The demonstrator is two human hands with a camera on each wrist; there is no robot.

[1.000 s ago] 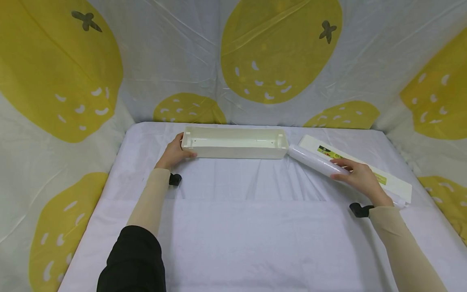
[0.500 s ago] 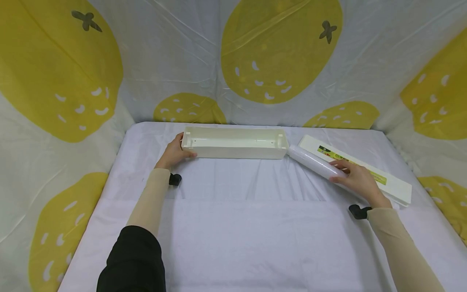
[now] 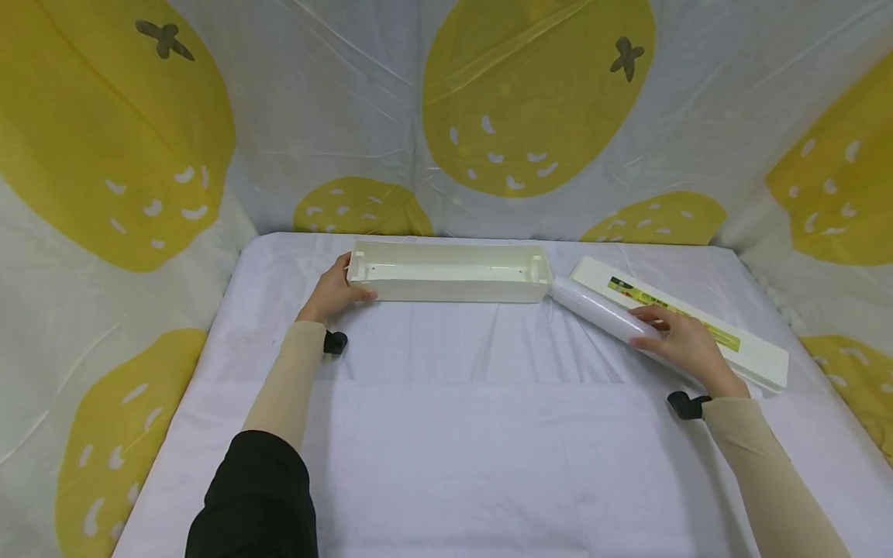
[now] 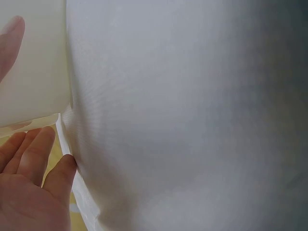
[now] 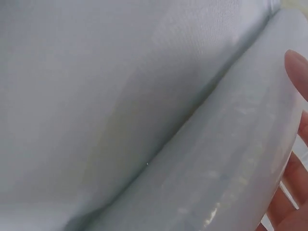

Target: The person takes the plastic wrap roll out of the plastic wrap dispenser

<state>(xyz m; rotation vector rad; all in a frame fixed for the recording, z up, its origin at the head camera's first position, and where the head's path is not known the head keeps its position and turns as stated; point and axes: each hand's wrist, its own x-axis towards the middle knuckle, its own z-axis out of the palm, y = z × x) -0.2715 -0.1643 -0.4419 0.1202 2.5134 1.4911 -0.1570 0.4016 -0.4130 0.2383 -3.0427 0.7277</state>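
Note:
A long, open-topped cream plastic box (image 3: 453, 291) lies crosswise near the back of the table. My left hand (image 3: 331, 293) grips its left end, thumb on the front wall and the other fingers around the end. In the left wrist view, the box wall (image 4: 41, 72) lies between the thumb and fingers. My right hand (image 3: 687, 345) holds a shiny, whitish roll of what looks like plastic wrap (image 3: 596, 306), thumb on the near side and fingers across the top. The roll lies diagonally, its far end close to the box's right end. Its near end is hidden by the hand.
Right behind the roll lies a long white lid-like piece (image 3: 756, 358) with a yellow-green label, slanted the same way. A white cloth (image 3: 446, 465) covers the table. Curtains with yellow fruit prints (image 3: 537, 93) rise around the back and sides.
My right hand has shifted slightly left with the roll, whose near end no longer shows past the wrist. The left hand and the box have stayed in place.

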